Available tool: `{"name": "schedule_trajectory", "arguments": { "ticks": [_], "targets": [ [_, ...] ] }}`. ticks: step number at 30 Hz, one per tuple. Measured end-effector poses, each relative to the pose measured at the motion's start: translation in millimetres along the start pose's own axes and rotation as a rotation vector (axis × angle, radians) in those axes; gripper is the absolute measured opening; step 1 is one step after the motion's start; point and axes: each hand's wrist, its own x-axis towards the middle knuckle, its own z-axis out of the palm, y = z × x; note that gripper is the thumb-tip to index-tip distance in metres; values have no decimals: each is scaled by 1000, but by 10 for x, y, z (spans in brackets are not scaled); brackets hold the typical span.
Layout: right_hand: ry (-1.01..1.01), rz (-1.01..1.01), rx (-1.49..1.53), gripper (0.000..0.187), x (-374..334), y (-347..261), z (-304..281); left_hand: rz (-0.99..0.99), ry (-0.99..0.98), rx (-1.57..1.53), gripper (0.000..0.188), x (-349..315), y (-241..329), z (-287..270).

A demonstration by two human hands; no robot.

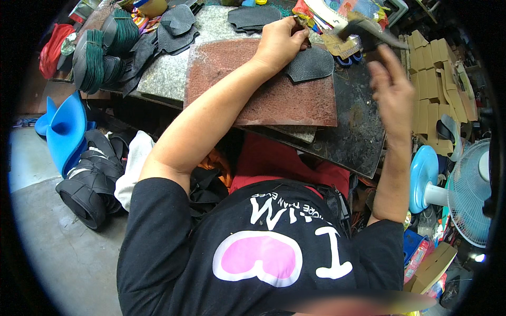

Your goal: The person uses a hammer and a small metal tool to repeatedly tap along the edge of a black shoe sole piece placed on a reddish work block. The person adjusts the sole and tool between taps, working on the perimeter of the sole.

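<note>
My left hand [279, 45] reaches across the reddish-brown board [221, 79] on the bench. Its fingers are pinched together at the board's far edge, around something small and dark that they mostly hide. Just beside them, a black leather piece [311, 65] with a rounded end lies on the board's far right corner. To the right, my right hand [391, 87] is raised and smeared by motion. Its forefinger points up to a blurred dark tool [363, 34], perhaps a hammer; whether the fingers grip it I cannot tell.
More cut black leather pieces [176, 29] lie at the back of the bench, left of spools of dark green cord [95, 60]. Blue-handled scissors [345, 62] sit right of the board. Cardboard boxes [435, 79] and a fan [472, 192] stand at the right.
</note>
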Motion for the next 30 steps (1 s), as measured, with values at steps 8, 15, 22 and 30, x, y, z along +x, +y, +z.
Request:
{"name": "schedule_trajectory", "arguments": {
  "ticks": [8, 15, 22, 30],
  "targets": [
    [52, -167, -102, 39, 95, -82, -17, 567, 50, 496, 12, 38, 130, 109],
    [23, 101, -105, 47, -100, 411, 237, 453, 114, 428, 11, -30, 126, 87],
    [419, -286, 331, 34, 122, -199, -188, 563, 24, 513, 11, -5, 174, 146],
    [-54, 52, -237, 45, -109, 229, 236, 531, 93, 453, 8, -13, 102, 135]
  ]
}}
